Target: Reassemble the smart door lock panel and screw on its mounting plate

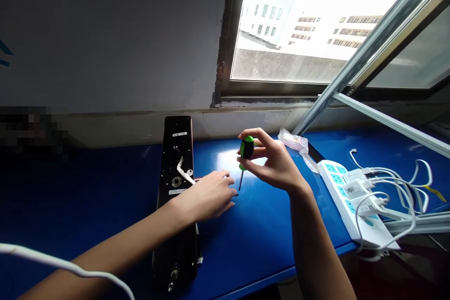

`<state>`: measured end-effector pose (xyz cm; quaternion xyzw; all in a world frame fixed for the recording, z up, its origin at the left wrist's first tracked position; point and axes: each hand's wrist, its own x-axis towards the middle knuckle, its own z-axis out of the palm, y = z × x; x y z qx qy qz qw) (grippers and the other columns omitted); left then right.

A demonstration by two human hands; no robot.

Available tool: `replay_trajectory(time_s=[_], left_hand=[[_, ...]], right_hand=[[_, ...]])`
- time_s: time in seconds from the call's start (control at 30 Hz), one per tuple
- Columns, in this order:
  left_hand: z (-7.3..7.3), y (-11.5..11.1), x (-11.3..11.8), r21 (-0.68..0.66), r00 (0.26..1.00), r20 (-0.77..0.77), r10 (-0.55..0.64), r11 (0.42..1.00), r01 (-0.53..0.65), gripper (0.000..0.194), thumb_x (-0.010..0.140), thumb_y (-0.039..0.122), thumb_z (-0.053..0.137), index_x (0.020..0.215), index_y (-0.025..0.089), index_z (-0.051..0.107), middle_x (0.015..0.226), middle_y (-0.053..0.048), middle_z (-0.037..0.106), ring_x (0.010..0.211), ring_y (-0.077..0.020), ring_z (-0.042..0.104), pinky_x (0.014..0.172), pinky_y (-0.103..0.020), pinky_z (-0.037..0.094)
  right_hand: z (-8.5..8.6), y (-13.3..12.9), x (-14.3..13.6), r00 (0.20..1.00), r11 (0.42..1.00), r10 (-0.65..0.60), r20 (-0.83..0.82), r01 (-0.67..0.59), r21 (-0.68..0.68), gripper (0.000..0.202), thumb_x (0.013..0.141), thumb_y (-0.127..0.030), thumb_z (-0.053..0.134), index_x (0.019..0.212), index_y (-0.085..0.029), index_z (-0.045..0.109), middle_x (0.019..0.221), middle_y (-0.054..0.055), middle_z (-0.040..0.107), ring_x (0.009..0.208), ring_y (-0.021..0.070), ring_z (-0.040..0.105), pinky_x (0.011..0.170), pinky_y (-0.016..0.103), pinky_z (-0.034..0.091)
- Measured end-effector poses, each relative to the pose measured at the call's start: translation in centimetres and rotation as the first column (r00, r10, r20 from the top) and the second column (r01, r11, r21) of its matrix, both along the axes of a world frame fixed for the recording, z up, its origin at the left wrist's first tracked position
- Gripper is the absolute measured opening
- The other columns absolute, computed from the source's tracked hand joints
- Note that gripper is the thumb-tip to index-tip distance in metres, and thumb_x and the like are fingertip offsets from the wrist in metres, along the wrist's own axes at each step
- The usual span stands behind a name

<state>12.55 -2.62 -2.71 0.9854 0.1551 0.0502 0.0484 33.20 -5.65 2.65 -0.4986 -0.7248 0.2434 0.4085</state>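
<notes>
My right hand (276, 161) grips a green and black screwdriver (247, 148) by its handle between thumb and fingers, with the metal shaft pointing down over the blue table. Just below the tip lie tiny dark pieces, perhaps screws (236, 195); they are too small to make out. Beside them, the fingertips of my left hand (213, 197) are spread and reach down to the table, touching or nearly touching these pieces. Under my left wrist lies a long black panel (177, 150), part of it hidden, with holes, small labels and a white cable (183, 169) on its face.
A white power strip (337, 197) with plugged adapters and tangled white cables (404, 187) occupies the right side. Near it are a clear plastic bag (293, 140) and a slanted metal frame (316, 110). Another white cable (70, 267) crosses the lower left. Behind are a wall and window.
</notes>
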Motion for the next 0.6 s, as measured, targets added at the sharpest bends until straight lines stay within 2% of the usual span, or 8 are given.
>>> replay_trajectory(time_s=[0.2, 0.43, 0.6], left_hand=[[-1.4, 0.2, 0.9, 0.013, 0.991, -0.137, -0.005, 1.000, 0.007, 0.020, 0.102, 0.030, 0.063, 0.115, 0.021, 0.075, 0.110, -0.010, 0.073, 0.112, -0.0313, 0.065, 0.083, -0.041, 0.055], [-1.9, 0.4, 0.6, 0.064, 0.987, -0.157, 0.024, 0.998, -0.014, 0.016, 0.102, 0.027, 0.061, 0.106, 0.019, 0.074, 0.104, -0.010, 0.071, 0.112, -0.0323, 0.065, 0.081, -0.042, 0.055], [-2.0, 0.3, 0.6, 0.048, 0.992, -0.123, 0.010, 0.999, -0.004, 0.017, 0.103, 0.028, 0.061, 0.106, 0.019, 0.074, 0.108, -0.011, 0.071, 0.117, -0.0334, 0.063, 0.084, -0.044, 0.055]], right_hand=[[-0.7, -0.6, 0.8, 0.998, 1.000, -0.004, -0.057, 0.003, -0.016, 0.045, 0.084, -0.017, 0.072, 0.124, -0.028, 0.056, 0.092, -0.003, 0.068, 0.081, 0.0183, 0.078, 0.073, 0.027, 0.062], [-1.4, -0.6, 0.9, 0.995, 1.000, 0.000, -0.098, -0.002, -0.022, 0.046, 0.082, -0.014, 0.072, 0.124, -0.028, 0.056, 0.090, -0.003, 0.068, 0.073, 0.0155, 0.075, 0.074, 0.028, 0.063], [-1.2, -0.6, 1.0, 0.994, 1.000, -0.002, -0.105, 0.001, -0.008, 0.047, 0.082, -0.015, 0.072, 0.124, -0.028, 0.057, 0.091, -0.003, 0.067, 0.075, 0.0160, 0.076, 0.074, 0.028, 0.064]])
